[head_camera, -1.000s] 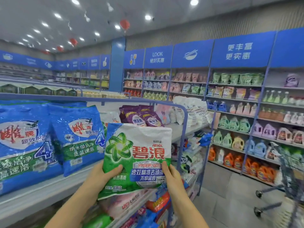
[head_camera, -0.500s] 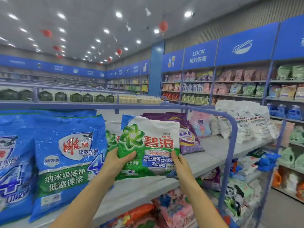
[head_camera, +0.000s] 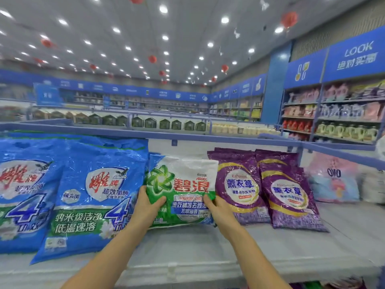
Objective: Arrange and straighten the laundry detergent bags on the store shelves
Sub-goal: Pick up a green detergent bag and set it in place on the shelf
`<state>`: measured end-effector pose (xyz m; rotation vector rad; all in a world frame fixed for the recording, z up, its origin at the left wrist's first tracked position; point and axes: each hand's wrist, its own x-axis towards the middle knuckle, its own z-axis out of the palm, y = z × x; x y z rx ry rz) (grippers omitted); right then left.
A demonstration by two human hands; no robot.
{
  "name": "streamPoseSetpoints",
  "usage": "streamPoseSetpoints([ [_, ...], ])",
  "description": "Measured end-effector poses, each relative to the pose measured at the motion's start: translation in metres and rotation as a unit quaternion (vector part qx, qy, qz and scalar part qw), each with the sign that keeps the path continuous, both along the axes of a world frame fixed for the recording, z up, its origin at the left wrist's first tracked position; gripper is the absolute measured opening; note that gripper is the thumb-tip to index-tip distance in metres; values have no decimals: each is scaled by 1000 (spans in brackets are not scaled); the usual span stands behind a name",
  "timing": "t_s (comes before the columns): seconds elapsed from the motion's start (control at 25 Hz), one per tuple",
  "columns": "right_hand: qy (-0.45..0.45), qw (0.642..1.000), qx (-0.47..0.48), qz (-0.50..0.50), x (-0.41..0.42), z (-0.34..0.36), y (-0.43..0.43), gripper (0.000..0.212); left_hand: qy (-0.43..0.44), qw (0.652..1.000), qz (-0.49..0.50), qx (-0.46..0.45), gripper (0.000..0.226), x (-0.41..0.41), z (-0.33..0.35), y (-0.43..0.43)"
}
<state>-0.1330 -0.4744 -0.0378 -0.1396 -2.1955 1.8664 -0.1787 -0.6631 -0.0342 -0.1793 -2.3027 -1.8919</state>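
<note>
We grip the green-and-white detergent bag (head_camera: 183,190) at both sides: our left hand (head_camera: 149,207) pinches its left edge and our right hand (head_camera: 218,209) its right edge, thumbs on the front. The bag stands tilted back on the shelf (head_camera: 208,257) — between the blue bags (head_camera: 91,195) and the purple bags (head_camera: 239,184), well behind the front edge.

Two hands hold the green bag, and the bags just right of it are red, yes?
Not red. The head view shows purple bags just right of the green bag. The left hand and right hand do hold it.
</note>
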Motion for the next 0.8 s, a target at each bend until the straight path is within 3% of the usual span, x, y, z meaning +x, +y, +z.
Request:
streamPoseSetpoints([
  [0.16,12,1000,11,4,-20,-5,11,20,-61,997,12,-56,49,-5,-4,3],
  [0.4,-10,999,-49,1,-33,-4,16,22,-137,988,60,38,60,-16,-8,13],
  [0.56,5,999,21,-37,-39,-6,15,23,-134,986,64,78,65,-13,-3,19],
  [0.68,53,995,48,-76,-33,5,7,47,-99,991,78,52,69,-6,1,20],
  [0.8,124,967,187,-124,-14,25,-6,60,-43,997,69,-15,72,10,11,19],
])
